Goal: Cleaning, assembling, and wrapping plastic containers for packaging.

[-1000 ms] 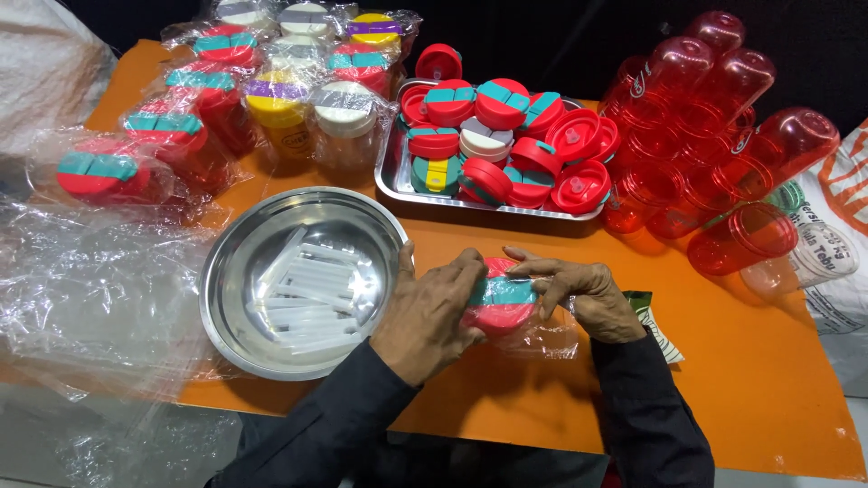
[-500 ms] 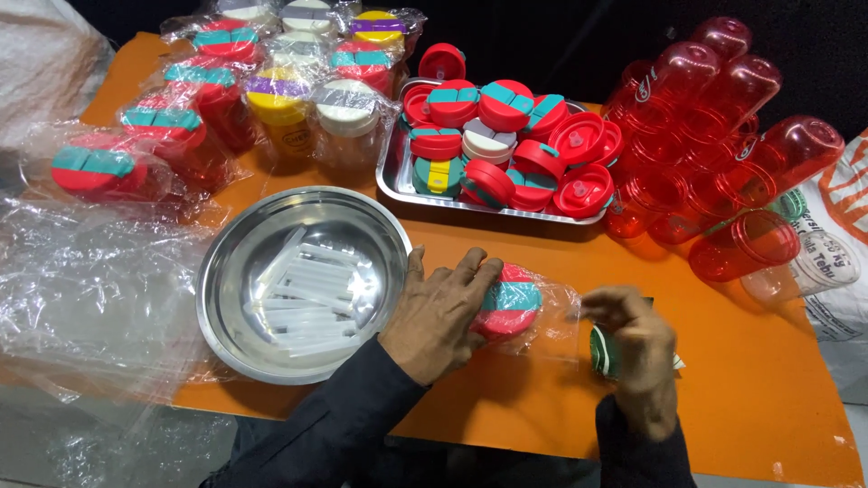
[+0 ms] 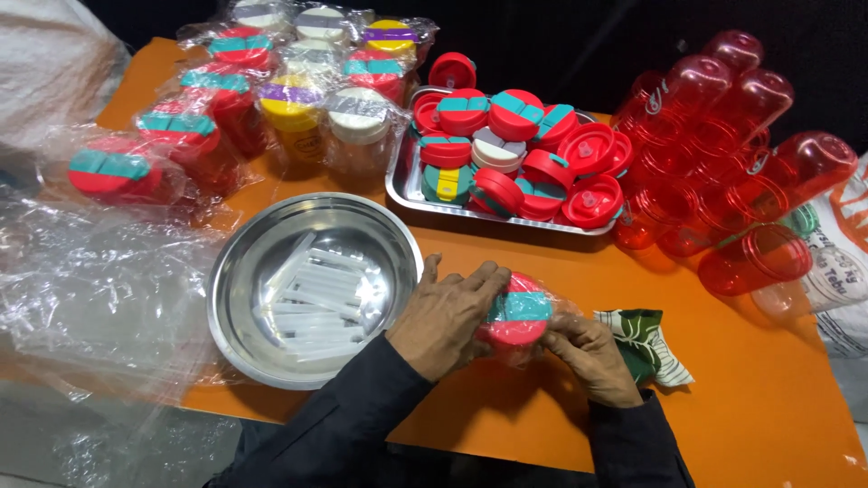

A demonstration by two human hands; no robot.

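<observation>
Both hands held one red lid with a teal band (image 3: 515,316) in clear wrap, low on the orange table (image 3: 768,398): left hand (image 3: 448,316) covered its side, right hand (image 3: 588,357) pinched the wrap. Left stood a steel bowl (image 3: 235,271); farther, a tray of lids (image 3: 402,185).

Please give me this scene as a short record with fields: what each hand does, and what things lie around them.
left hand: rests on the side of the red cup with a red and teal lid
right hand: grips the clear wrap at the cup's right side
cup state: lying on its side, inside clear plastic wrap
steel bowl: left of the hands, holds clear straws
steel tray: behind, full of coloured lids
orange table: underneath everything
</observation>
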